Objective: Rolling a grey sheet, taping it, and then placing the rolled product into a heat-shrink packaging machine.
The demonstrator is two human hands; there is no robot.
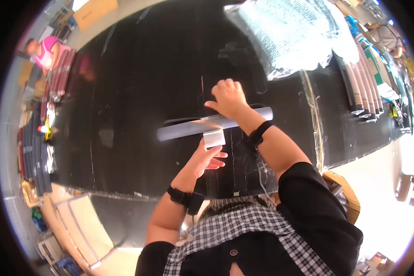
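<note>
A long grey rolled tube (179, 131) lies across the black table (138, 92) in front of me. My right hand (227, 97) rests on top of the tube near its right half, fingers curled over it. My left hand (207, 156) is just below the tube, holding a small roll of clear tape (214, 137) against the tube's underside. A strip of tape shines along the tube between the two hands. Both wrists wear black bands.
A crinkled clear plastic sheet (290, 32) lies at the far right of the table. Several rolled tubes (365, 87) lie in a row at the right edge. More dark and red rolls (55, 73) are stacked at the left, near a person in pink (46, 50).
</note>
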